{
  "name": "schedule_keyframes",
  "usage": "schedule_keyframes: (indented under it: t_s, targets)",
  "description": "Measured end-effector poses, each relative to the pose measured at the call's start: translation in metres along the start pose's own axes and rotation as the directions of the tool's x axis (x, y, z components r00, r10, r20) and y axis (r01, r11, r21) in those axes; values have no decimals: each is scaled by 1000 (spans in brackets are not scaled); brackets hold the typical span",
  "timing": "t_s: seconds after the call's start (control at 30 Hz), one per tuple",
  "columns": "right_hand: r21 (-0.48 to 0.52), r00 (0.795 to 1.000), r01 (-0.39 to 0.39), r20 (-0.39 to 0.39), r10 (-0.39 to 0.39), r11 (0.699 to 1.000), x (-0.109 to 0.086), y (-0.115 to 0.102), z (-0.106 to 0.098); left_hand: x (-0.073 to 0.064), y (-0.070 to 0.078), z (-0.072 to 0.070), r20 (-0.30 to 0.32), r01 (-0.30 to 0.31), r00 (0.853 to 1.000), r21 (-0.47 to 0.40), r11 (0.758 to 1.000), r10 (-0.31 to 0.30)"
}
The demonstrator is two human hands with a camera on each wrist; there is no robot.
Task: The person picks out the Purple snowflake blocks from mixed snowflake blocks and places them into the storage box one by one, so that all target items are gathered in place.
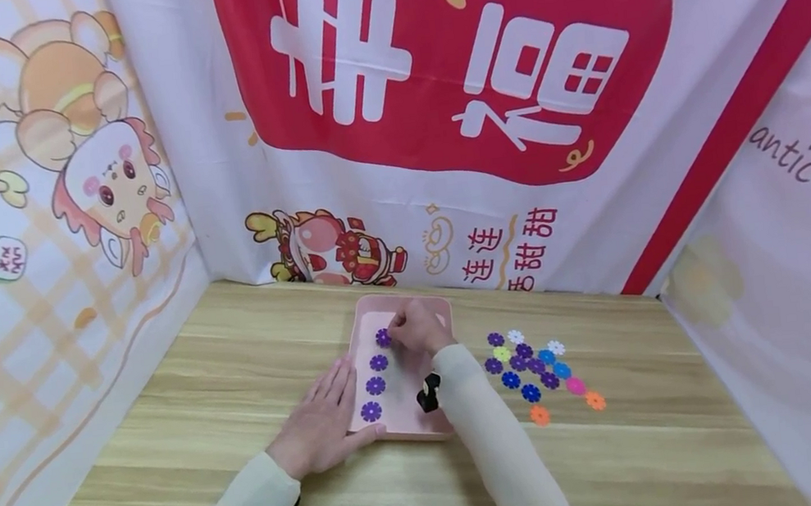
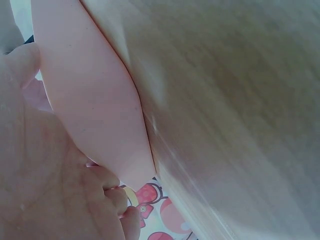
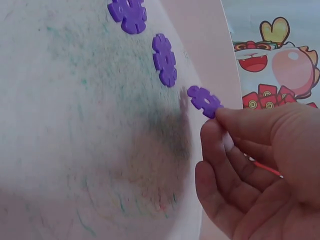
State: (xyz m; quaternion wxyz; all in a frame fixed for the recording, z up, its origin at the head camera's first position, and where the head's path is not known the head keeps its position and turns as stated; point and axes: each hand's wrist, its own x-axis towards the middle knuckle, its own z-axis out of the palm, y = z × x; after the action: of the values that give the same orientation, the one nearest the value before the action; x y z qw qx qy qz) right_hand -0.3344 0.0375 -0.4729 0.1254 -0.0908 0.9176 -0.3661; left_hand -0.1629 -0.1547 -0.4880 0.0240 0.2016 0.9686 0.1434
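Observation:
Between thumb and index fingertip, my right hand point(image 1: 419, 330) pinches a purple snowflake disc point(image 3: 204, 100), tilted and close over the tray floor in the right wrist view. The pink tray point(image 1: 405, 405) stands on the table. Down its left side run three more purple snowflake discs point(image 1: 376, 385) in a spaced row toward the near end, below the held one. My left hand point(image 1: 316, 427) rests against the tray's near left corner, fingers extended along the left side and thumb by the front edge. In the left wrist view its palm faces the tray's outer wall point(image 2: 95, 90).
Right of the tray, loose snowflake discs point(image 1: 536, 365) in purple, blue, white, yellow, pink and orange lie scattered on the wooden table point(image 1: 655, 441). A printed cloth point(image 1: 381, 165) hangs behind, close to the tray's far edge, with more cloth at both sides.

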Motion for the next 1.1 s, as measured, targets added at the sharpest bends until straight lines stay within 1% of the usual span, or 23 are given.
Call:
schedule_keyframes:
  t_s: [0.33,0.53,0.67,0.77,0.9,0.93,1.03,1.1]
  targets:
    - [53,998,-47,-38,49,998,-5,-2,5,2,3,0,16,7,1000,10,1000,-7]
    - [12,998,-58,-21,58,998,-3,0,7,2,4,0,20,3,1000,1,1000,-3]
    - [1,998,-61,-3,61,998,-7,-5,0,1,4,0,13,3,1000,3,1000,-3]
    - [-30,1000,-30,2,30,999,-11,-10,-10,1,3,-1,5,4,1000,8,1000,-4]
    - [-126,998,69,11,-68,990,-16,-14,-27,1,1,0,5,9,1000,3,1000,-9]
    - [-137,996,89,21,-87,987,-17,-13,-32,2,1,0,6,11,1000,1,1000,-11]
    - [-184,984,177,36,-173,967,-23,-11,-49,2,1,0,9,16,1000,-4,1000,-16]
    - [-196,976,216,45,-211,957,-29,-9,-61,2,1,0,10,17,1000,-5,1000,-17]
